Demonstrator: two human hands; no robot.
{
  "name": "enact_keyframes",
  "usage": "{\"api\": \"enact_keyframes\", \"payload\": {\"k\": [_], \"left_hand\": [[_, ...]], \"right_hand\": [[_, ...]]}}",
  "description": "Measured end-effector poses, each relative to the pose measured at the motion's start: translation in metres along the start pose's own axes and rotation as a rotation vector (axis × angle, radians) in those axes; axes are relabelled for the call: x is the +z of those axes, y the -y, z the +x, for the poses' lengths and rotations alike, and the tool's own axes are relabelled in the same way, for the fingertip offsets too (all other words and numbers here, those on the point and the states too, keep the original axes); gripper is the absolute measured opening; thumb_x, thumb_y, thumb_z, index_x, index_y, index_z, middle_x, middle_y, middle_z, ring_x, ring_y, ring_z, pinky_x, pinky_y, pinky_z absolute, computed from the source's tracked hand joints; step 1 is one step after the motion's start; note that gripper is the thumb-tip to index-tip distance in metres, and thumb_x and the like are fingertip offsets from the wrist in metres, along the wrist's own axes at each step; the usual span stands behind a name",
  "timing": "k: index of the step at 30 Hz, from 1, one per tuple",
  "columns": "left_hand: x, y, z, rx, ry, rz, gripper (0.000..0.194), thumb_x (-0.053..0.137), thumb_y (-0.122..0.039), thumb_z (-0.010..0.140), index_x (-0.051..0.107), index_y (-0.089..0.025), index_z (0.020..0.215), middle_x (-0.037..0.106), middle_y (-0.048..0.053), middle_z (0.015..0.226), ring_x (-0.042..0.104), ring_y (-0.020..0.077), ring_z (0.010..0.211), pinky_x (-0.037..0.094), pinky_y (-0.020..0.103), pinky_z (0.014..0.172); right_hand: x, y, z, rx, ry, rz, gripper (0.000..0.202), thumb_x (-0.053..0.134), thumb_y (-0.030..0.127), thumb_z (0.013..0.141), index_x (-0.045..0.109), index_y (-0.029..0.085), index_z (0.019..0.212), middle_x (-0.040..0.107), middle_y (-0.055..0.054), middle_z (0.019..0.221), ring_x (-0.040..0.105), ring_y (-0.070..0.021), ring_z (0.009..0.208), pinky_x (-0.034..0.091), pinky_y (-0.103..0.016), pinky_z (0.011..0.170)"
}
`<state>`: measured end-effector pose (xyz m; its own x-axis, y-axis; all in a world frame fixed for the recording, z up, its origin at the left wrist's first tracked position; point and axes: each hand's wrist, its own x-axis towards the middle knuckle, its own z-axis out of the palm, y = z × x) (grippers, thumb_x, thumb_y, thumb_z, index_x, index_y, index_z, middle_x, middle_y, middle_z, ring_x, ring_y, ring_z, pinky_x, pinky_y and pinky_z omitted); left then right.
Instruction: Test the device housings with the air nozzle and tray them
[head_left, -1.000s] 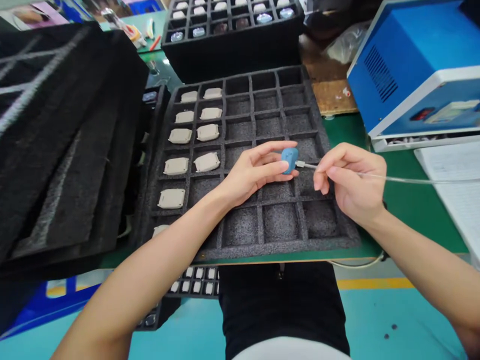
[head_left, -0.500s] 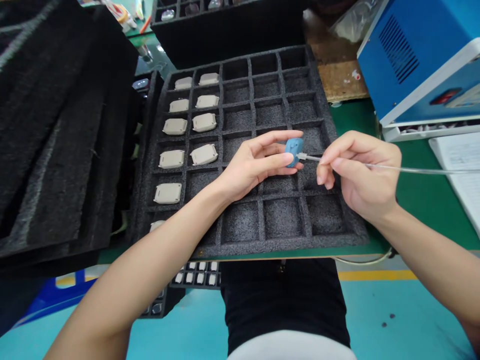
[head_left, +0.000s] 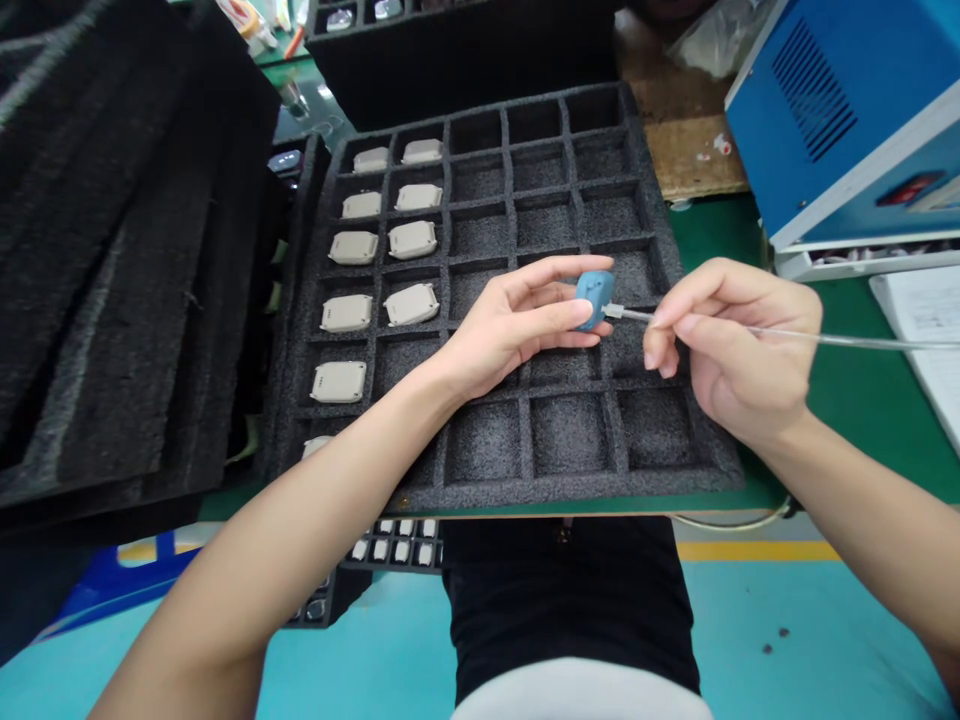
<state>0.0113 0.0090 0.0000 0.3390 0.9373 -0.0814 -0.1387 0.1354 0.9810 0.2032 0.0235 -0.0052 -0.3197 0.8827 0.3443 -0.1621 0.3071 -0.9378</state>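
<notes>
My left hand [head_left: 521, 325] grips a small blue part [head_left: 595, 298] between thumb and fingers, above the black foam tray [head_left: 555, 490]. My right hand [head_left: 739, 335] pinches a clear thin tube [head_left: 847, 341] that runs off to the right. The tube's pale tip [head_left: 614, 311] meets the right side of the blue part. Several beige cases [head_left: 339, 382] lie in the two left columns of the tray.
Black foam sheets [head_left: 97, 270] are stacked at the left. A blue machine [head_left: 847, 110] stands at the upper right, with paper [head_left: 926, 330] below it. Behind the tray is a black foam box [head_left: 465, 65], beside a wooden board [head_left: 686, 150].
The view has shifted slightly. Both hands keep their holds, and the blue part and tube tip appear slightly further right, the blue part a little turned.
</notes>
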Motion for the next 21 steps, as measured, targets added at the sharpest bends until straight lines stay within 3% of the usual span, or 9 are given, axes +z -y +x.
{"api": "enact_keyframes", "payload": {"k": [21], "left_hand": [[0.0009,-0.0006,0.0007,0.007,0.020,-0.023,0.039,0.066,-0.030,0.076,0.059,-0.025,0.115,0.065,0.001,0.098,0.065,0.0228,0.095,0.051,0.039,0.086]], "right_hand": [[0.0005,0.0002,0.0019,-0.031,0.029,0.015,0.011,0.063,0.026,0.078,0.062,0.018,0.071,0.058,0.000,0.055,0.049,-0.0097,0.042,0.037,-0.023,0.040]]}}
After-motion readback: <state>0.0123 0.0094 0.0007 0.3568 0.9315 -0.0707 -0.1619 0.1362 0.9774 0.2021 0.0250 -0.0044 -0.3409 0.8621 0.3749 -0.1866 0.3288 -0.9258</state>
